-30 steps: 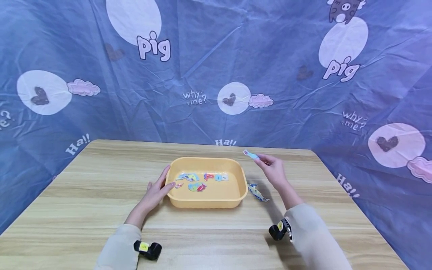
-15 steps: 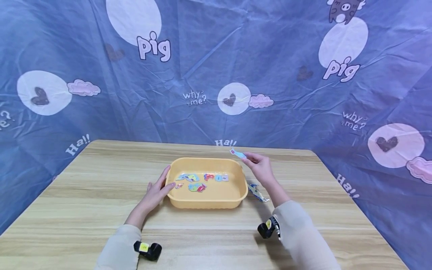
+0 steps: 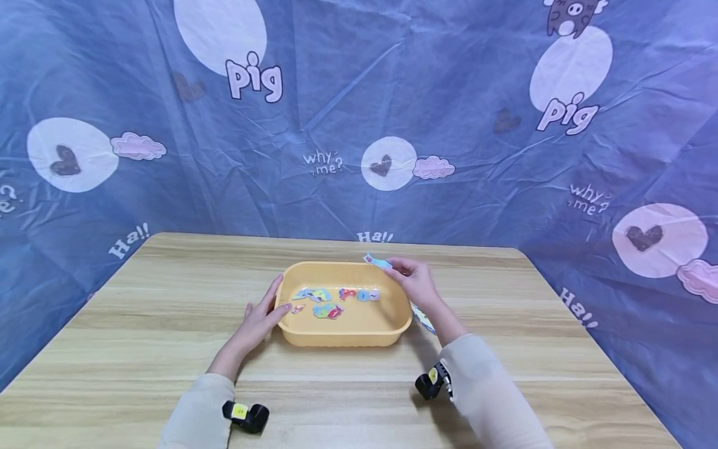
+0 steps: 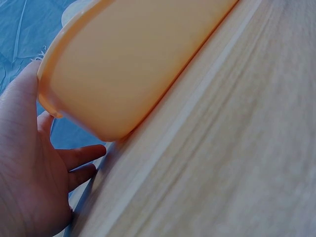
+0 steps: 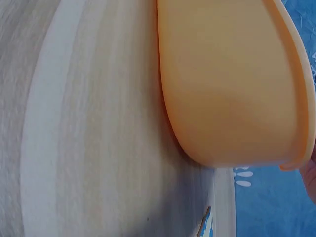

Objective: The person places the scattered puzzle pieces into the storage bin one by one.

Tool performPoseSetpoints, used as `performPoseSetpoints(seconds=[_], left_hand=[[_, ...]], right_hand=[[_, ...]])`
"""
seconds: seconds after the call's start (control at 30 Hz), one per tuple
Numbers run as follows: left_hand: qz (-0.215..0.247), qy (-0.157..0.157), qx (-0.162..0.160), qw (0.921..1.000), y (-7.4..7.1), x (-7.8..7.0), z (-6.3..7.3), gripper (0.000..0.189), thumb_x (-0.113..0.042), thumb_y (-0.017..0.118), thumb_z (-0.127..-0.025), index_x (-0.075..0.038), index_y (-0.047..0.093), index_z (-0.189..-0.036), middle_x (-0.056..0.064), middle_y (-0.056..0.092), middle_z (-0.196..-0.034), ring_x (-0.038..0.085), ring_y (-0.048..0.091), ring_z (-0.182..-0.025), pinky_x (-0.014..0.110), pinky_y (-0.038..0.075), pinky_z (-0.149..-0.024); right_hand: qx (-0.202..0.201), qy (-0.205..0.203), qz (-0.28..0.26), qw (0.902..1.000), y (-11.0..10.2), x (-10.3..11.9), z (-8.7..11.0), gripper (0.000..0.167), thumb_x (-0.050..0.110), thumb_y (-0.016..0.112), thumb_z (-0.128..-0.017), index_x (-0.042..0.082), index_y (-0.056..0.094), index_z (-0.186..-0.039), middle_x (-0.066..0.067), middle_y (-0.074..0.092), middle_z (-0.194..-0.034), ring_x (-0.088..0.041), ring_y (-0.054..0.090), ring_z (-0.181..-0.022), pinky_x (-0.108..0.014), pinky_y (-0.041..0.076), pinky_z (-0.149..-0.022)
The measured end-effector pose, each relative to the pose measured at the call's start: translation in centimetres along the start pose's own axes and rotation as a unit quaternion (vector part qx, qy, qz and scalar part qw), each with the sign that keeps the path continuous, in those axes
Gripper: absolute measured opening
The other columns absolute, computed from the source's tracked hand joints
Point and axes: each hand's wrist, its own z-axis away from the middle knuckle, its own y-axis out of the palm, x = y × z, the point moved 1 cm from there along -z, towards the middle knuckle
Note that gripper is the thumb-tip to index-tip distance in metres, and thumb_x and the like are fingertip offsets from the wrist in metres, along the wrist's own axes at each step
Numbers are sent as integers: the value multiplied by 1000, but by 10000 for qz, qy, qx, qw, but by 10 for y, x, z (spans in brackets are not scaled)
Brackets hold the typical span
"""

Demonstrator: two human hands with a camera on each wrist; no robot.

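Note:
A yellow plastic basin (image 3: 344, 340) stands on the table. At its left end my left hand (image 3: 259, 321) holds the rim, thumb over the edge and other fingers outside, as the left wrist view also shows. My right hand (image 3: 416, 284) pinches a light-blue paper cutout (image 3: 379, 262) with a reddish tip above the basin's back right rim. Flat colourful cutouts lie on the basin floor: a blue-yellow one (image 3: 312, 294), a red one (image 3: 347, 294), a blue-and-pale one (image 3: 368, 295), a green-red one (image 3: 328, 311) and a small reddish one (image 3: 298, 308).
A blue-yellow cutout (image 3: 422, 318) lies on the wooden table (image 3: 140, 349) just right of the basin, partly hidden by the right forearm. A blue printed cloth (image 3: 336, 93) hangs behind the table and along its sides.
My right hand has moved left with the light-blue cutout, from right of the basin to over its back right rim. The left hand and the basin have stayed in place.

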Motion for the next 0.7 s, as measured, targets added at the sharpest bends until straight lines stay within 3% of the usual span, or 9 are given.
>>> performPoseSetpoints(seconds=[0.2,0.4,0.57,0.7], left_hand=[[20,-31,24,10000,0,1,0,67,-43,45,-86,-26,10,-140,13,30,-134,35,19,-123,53,-16,-93],[58,12,36,10000,0,0,1,67,-43,45,-86,-23,10,-140,14,31,-133,35,18,-123,53,-16,-93],[59,12,40,10000,0,1,1,67,-43,45,-86,-24,10,-140,14,31,-133,35,18,-124,53,-16,-93],[15,-51,43,10000,0,0,1,67,-44,45,-86,-25,10,-140,13,29,-134,35,19,-123,53,-16,-93]], right_hand=[[117,-37,408,9991,7,1,1,20,2,63,-76,-8,63,-94,-17,63,-84,-17,58,-73,-23,48,-64],[427,29,332,9985,13,2,3,22,0,61,-77,-11,61,-96,-21,61,-91,-23,59,-81,-26,49,-69],[650,-142,588,9960,19,1,3,17,0,61,-78,-9,62,-92,-19,62,-88,-24,59,-78,-27,49,-68],[801,9,761,9939,23,3,4,15,0,61,-78,-8,63,-90,-17,62,-88,-23,59,-78,-28,48,-69]])
